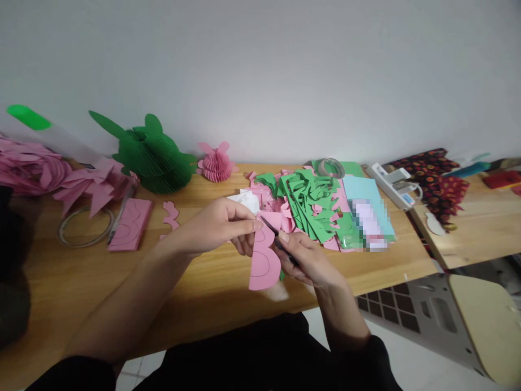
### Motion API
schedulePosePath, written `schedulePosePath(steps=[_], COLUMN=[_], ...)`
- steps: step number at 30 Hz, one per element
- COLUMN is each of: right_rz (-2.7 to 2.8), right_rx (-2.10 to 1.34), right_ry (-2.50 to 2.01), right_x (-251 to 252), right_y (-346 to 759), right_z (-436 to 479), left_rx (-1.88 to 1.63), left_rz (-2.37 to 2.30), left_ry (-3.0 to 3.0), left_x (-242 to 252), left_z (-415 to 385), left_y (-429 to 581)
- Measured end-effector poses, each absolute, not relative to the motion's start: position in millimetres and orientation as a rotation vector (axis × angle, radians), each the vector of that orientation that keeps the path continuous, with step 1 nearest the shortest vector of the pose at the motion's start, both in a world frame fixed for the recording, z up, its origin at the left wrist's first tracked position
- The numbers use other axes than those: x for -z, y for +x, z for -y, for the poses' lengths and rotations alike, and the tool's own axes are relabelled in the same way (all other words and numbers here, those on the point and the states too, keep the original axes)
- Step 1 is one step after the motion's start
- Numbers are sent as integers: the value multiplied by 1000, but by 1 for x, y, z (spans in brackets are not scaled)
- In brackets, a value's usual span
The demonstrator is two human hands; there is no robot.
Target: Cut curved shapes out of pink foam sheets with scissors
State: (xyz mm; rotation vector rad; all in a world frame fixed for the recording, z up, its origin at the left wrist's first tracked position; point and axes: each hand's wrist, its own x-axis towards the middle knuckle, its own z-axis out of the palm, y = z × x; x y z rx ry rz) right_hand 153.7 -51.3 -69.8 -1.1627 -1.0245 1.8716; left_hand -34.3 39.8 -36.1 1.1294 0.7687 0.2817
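My left hand (230,225) pinches the upper part of a folded piece of pink paper (264,266) with drawn curved lines. The paper's right side has a scalloped edge, and it hangs over the table's front part. Dark-handled scissors (288,252) are gripped in my right hand (307,255). Their blades point up and left, at the upper part of the pink paper by my left fingertips. My right fingers partly hide the handles. Just beyond both hands lies a heap of green paper scraps (311,209) mixed with pink ones.
A pink paper stack (130,225) with drawn curves, a tape roll (86,227) and a cut pink strip (171,214) lie to the left. Green (157,157) and pink (217,163) honeycomb paper figures stand near the wall. A white power strip (393,184) sits at right.
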Motion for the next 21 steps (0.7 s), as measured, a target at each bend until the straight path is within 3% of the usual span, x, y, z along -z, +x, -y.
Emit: schedulePosePath(steps=[21], right_rz=[892], right_rx=[-1845], right_ry=[-1140], right_x=[74], right_y=[145], right_z=[51], left_rx=[-265], left_rz=[-739], left_ry=[1139], left_x=[41], left_z=[-36], left_y=[-28])
